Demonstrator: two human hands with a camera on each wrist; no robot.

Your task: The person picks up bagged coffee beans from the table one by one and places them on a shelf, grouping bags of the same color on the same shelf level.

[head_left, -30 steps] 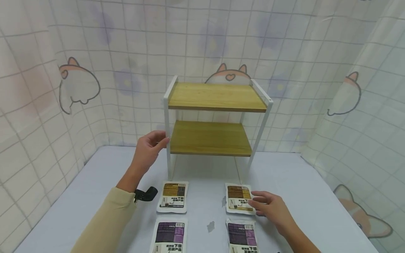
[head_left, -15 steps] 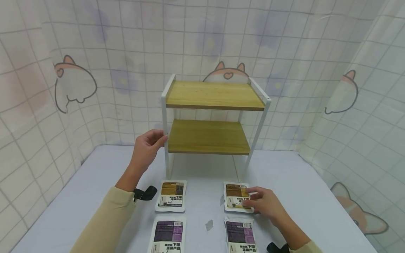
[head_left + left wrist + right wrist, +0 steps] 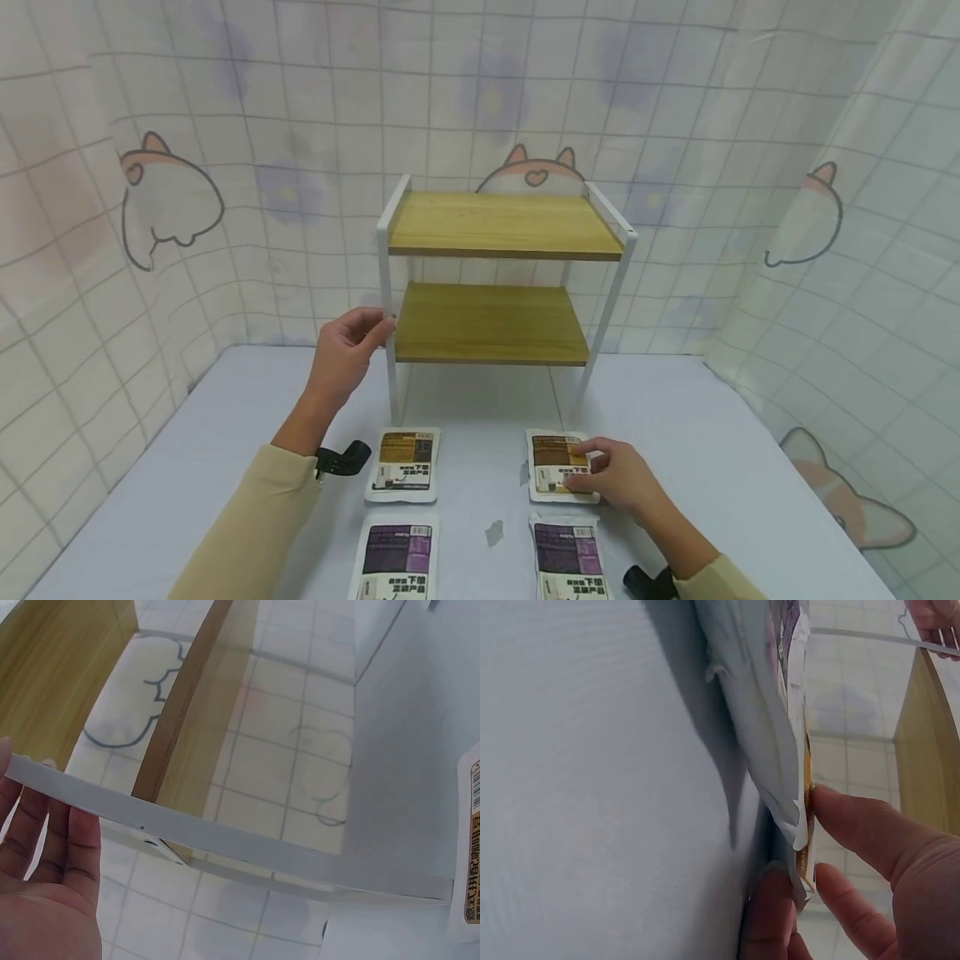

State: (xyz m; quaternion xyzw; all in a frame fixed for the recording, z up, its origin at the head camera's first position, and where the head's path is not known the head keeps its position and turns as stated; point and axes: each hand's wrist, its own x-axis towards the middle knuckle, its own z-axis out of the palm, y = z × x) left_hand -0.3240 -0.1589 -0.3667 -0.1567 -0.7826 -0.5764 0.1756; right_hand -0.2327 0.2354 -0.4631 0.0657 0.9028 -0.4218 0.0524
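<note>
pinching the rack's post (image 3: 240,835), the left hand (image 3: 343,354) has left yellow packet (image 3: 404,461) and left purple packet (image 3: 395,557) untouched below; the right hand (image 3: 619,478) pinches right yellow packet (image 3: 549,460), seemingly not yet lifted off the worktop (image 3: 712,442), right purple packet (image 3: 568,557) untouched below.

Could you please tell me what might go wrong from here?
The right hand pinches the flat rectangular brown-and-white packet on the right only near its right edge, so it might slip or droop if lifted. The flat purple-and-white packet just nearer the person lies close by and could get nudged. The left hand holds a slim white upright of the two-tier rack with wooden shelves; an uneven pull there might shift the rack.
</note>
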